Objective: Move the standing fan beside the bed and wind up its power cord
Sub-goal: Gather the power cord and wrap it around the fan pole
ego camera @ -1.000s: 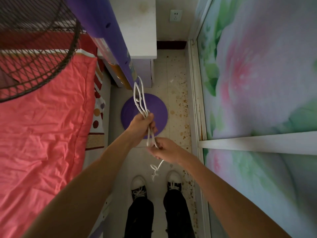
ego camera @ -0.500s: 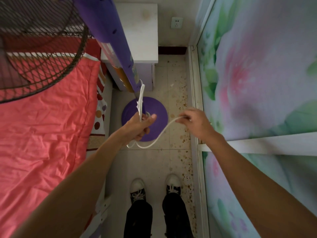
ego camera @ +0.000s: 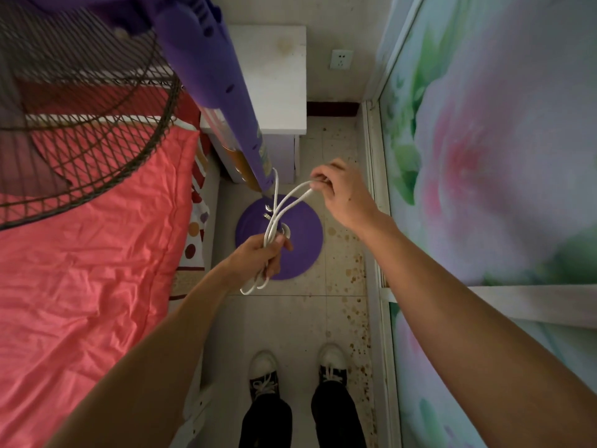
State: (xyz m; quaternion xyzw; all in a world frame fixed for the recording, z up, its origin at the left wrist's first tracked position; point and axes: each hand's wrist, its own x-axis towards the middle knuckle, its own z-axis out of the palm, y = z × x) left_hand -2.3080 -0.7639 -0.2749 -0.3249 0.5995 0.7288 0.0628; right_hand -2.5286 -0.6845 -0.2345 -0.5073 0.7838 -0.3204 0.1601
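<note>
Cord [ego camera: 292,200] spans both hands beside bed [ego camera: 97,253].

Both arms are bare, with no sleeves. The legs wear dark trousers [ego camera: 336,415], maybe black. The shoes [ego camera: 264,371] are dark with white toes and white laces.

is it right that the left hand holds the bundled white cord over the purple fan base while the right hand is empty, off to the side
Not quite. In the head view the right hand is not empty: it pinches a loop of the white cord and draws it out to the side. The rest stands: the left hand grips the bundled cord above the purple fan base.
</note>
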